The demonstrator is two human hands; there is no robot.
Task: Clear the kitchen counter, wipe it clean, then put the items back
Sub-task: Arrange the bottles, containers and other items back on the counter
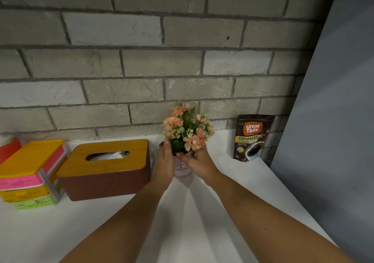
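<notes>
White counter (101, 222): flower pot (181, 168) between tissue box (105, 173) and coffee pouch (253, 138)

"Great Taste GRANULES STRONG" on the coffee pouch (253, 138); "LOWE & GARDEN" on the flower pot (182, 169)

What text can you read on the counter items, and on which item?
"Great Taste": coffee pouch.
"GRANULES STRONG": same pouch; finer print too small.
"LOWE", "&", "GARDEN": flower pot, top word cut off by left hand and right hand.
Stacked boxes: marks too blurred.
</notes>
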